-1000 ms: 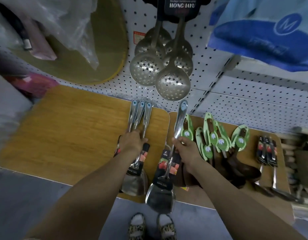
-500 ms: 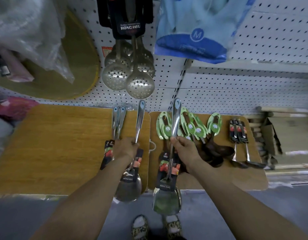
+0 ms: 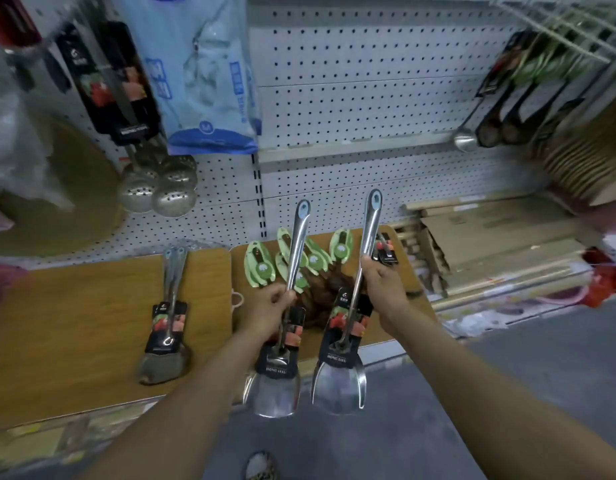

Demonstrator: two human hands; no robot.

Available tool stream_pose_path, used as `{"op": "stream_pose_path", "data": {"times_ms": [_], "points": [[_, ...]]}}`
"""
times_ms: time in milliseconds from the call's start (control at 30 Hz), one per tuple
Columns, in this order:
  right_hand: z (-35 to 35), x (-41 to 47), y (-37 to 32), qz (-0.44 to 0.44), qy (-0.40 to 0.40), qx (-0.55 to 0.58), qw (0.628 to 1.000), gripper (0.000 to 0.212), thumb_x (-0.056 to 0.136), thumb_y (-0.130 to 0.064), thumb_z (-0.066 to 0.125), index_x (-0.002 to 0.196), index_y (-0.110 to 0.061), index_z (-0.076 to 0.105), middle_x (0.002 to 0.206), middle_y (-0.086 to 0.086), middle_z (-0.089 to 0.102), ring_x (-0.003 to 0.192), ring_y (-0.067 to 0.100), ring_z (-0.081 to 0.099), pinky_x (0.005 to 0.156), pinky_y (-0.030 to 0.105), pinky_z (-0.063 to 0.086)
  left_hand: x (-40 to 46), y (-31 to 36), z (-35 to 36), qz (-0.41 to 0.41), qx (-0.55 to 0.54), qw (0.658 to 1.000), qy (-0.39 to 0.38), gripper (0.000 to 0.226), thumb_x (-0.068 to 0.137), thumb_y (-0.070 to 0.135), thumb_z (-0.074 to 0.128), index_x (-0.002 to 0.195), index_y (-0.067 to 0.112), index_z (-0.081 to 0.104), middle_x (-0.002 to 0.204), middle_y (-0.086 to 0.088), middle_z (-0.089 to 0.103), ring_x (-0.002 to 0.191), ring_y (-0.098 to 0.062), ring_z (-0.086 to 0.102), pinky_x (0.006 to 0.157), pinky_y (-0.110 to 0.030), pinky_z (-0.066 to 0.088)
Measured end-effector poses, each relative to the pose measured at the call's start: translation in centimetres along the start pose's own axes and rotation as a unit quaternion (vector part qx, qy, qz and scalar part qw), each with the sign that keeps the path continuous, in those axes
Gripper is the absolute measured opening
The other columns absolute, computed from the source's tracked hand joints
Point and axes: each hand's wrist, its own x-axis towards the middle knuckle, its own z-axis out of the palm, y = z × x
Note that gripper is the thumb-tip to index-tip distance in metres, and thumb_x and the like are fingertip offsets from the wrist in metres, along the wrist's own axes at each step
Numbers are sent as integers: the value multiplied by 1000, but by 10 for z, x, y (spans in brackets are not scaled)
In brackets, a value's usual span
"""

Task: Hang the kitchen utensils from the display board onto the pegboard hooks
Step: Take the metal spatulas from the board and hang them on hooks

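My left hand (image 3: 269, 304) grips the handle of a steel spatula (image 3: 274, 389) with a black label, its blade hanging toward me. My right hand (image 3: 381, 284) grips a second steel spatula (image 3: 339, 386) the same way. Both handles point up at the white pegboard (image 3: 369, 98). More steel spatulas (image 3: 168, 327) lie on the left wooden display board (image 3: 74, 323). Green-handled wooden utensils (image 3: 313, 261) lie on the right display board (image 3: 408, 299), behind my hands.
Perforated steel skimmers (image 3: 157, 192) and blue glove packs (image 3: 199, 81) hang on the pegboard at the left. Dark ladles (image 3: 500, 123) hang at the upper right under a wire rack. Flattened cardboard (image 3: 490, 244) lies to the right. The grey floor (image 3: 507, 393) is below.
Both hands have lifted their spatulas off the boards and carried them to the right. The view has swung right and upward, and the left board's other spatulas stay behind.
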Motion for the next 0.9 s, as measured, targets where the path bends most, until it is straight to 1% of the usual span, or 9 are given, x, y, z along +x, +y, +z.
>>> {"op": "stream_pose_path", "data": {"times_ms": [67, 133, 200, 333, 433, 533, 633, 800, 900], "points": [[-53, -15, -5, -22, 27, 7, 999, 53, 104, -42, 48, 92, 6, 68, 69, 16, 55, 66, 31, 51, 64, 32, 47, -20, 35, 33, 30, -19, 999, -14, 19, 97, 30, 58, 92, 14, 67, 93, -7, 69, 82, -21, 61, 67, -27, 41], [-109, -28, -8, -36, 50, 9, 998, 54, 104, -44, 48, 69, -5, 63, 55, 8, 54, 58, 29, 49, 58, 31, 47, -40, 71, 67, 60, -26, 997, -28, 20, 97, 29, 58, 94, 11, 67, 92, -6, 66, 85, -19, 57, 69, -27, 39], [-168, -39, -9, -38, 74, 8, 996, 51, 103, -49, 47, 61, -18, 51, 53, -4, 49, 60, 20, 47, 58, 29, 38, -60, 107, 104, 85, -26, 995, -41, 21, 97, 31, 57, 97, 12, 68, 93, 1, 65, 86, -16, 57, 71, -27, 40], [-280, -62, -12, -57, 113, 31, 991, 46, 101, -50, 49, 71, -17, 58, 65, 2, 54, 60, 17, 52, 57, 29, 40, -97, 177, 179, 141, -31, 988, -49, 19, 97, 37, 56, 96, 21, 66, 104, 10, 65, 97, -15, 59, 83, -31, 44], [-352, -77, -14, -97, 128, 64, 985, 33, 102, -39, 54, 84, -15, 69, 68, 2, 59, 60, 15, 56, 58, 28, 46, -122, 223, 227, 182, -36, 981, -58, 21, 97, 39, 55, 97, 20, 65, 106, 5, 67, 97, -17, 60, 77, -28, 44], [-410, -83, -19, -132, 135, 83, 978, 14, 99, -32, 61, 94, -21, 68, 72, 5, 63, 66, 23, 61, 58, 33, 52, -143, 265, 263, 205, -36, 977, -57, 21, 97, 41, 55, 90, 24, 66, 93, 1, 71, 85, -20, 65, 74, -30, 49], [-455, -81, -25, -158, 157, 83, 971, 9, 98, -22, 63, 105, -17, 67, 73, 2, 67, 67, 17, 66, 60, 30, 56, -153, 303, 293, 234, -32, 969, -67, 23, 98, 35, 54, 82, 21, 63, 78, 3, 64, 71, -16, 58, 60, -26, 40], [-513, -56, -33, -197, 186, 96, 958, 14, 99, -25, 63, 104, -14, 69, 73, 3, 66, 63, 10, 65, 69, 34, 56, -137, 361, 337, 259, -17, 963, -76, 25, 97, 39, 55, 79, 23, 62, 75, 4, 63, 72, -19, 61, 70, -33, 48], [-546, -29, -43, -214, 198, 98, 952, 17, 98, -30, 63, 103, -15, 71, 82, 7, 69, 69, 11, 65, 72, 34, 57, -114, 392, 367, 276, -23, 957, -82, 28, 95, 41, 55, 79, 19, 63, 76, -1, 67, 73, -22, 64, 72, -34, 49]]}}
